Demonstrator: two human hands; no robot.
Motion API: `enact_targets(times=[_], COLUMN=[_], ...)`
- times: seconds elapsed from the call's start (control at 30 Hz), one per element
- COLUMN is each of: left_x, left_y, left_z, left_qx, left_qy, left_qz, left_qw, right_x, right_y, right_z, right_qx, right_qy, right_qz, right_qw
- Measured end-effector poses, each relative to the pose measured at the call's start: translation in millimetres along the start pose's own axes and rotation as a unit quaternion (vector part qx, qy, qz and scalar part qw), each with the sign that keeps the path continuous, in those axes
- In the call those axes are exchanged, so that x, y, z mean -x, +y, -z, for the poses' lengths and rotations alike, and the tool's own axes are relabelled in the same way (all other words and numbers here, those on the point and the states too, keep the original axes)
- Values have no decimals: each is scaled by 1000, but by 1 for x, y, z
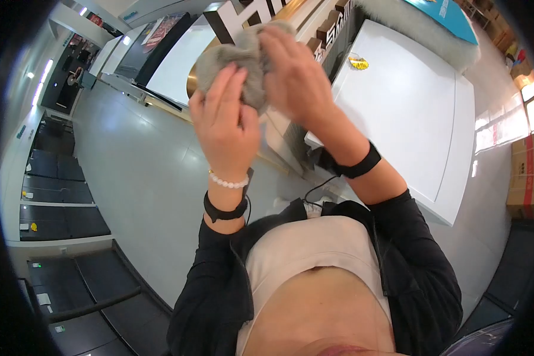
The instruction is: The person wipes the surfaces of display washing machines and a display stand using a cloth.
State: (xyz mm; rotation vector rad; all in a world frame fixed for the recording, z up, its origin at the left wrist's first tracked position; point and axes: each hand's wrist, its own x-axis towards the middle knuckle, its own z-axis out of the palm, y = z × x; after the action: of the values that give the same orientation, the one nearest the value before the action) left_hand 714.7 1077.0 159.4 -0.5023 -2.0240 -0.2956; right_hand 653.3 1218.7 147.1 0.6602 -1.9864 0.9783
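A bunched grey cloth (254,85) is held up between my two hands near the top of the view. My left hand (226,130) has its fingers bent onto the cloth's near left side. On the other side, my right hand (295,80) presses its fingers over the cloth's upper right, its thumb side partly hidden. Just behind the cloth rises a block of large black-and-white raised letters (222,21). A gold-coloured edge shows beside the cloth on the left.
To the right stands a white chest-like unit (406,113) with a yellow tag (358,63) on top. A furry white cover with a blue box (445,18) lies beyond it. Dark appliances (56,178) line the left wall. Cardboard boxes (525,175) stand far right.
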Motion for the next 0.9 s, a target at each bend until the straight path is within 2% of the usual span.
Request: enact_targets(times=[0.03,0.13,0.17,0.2,0.27,0.33,0.37,0.5,0.57,0.6,0.67,0.77,0.8,0.9], left_x=[6,35,54,69,97,135,154,162,156,151,111,56,44,15], left_y=[2,-3,-8,-7,4,9,9,26,25,26,42,50,51,57], left_z=[5,-1,0,-7,-27,-41,-47,-44,-37,-32,-27,-58,-73,-113], left_qx=[17,42,56,71,103,110,101,105,91,83,118,113,81,-31], left_qy=[-3,76,45,65,108,79,71,39,-11,-35,-84,-113,-118,-136], left_qz=[24,69,77,88,111,149,156,181,117,86,81,70,55,22], left_qw=[1000,994,995,991,983,980,980,977,989,992,986,985,988,990], right_x=[8,24,31,38,57,80,90,114,107,102,86,60,53,27], right_y=[-10,-29,-30,-32,-37,-42,-40,-18,-7,0,18,59,75,115], right_z=[0,-3,-7,-10,-11,-17,-16,-14,-7,-3,1,-3,-9,-14], right_qx=[-26,-89,-100,-110,-149,-192,-190,-92,-70,-53,-20,40,60,112], right_qy=[-5,-8,-4,-1,-14,-7,-48,-146,-197,-154,-69,-34,-6,-8], right_qz=[1,21,33,45,24,8,-21,-10,0,16,52,10,15,-43], right_qw=[1000,996,994,993,988,981,980,985,978,986,996,999,998,993])
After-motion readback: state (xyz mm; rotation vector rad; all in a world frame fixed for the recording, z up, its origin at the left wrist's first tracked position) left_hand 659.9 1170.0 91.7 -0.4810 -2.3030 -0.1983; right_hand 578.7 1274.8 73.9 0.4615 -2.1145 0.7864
